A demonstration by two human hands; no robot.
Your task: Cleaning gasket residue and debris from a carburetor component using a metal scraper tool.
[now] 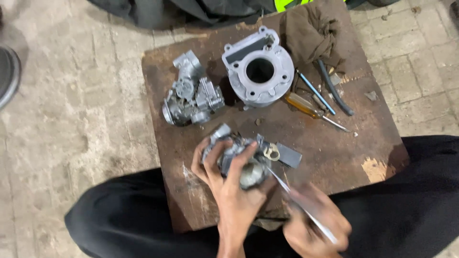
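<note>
My fingers (239, 160) on the left hand (228, 184) are wrapping around a grey metal carburetor (241, 160), gripping it just above the near part of the brown wooden desk (344, 157). My right hand (313, 224) is closing around a thin metal tool (296, 198), blurred, whose tip is reaching up to the carburetor's right side. A small brass piece (272, 152) and a dark flat piece (289, 155) are sticking out there. Further back, a second carburetor (191, 93) is lying left, just beside a ribbed engine cylinder (258, 71). A yellow-handled screwdriver (311, 110), a blue-tipped rod (315, 93), a black hose (334, 91) and a brown rag (311, 33) are lying to the right.
</note>
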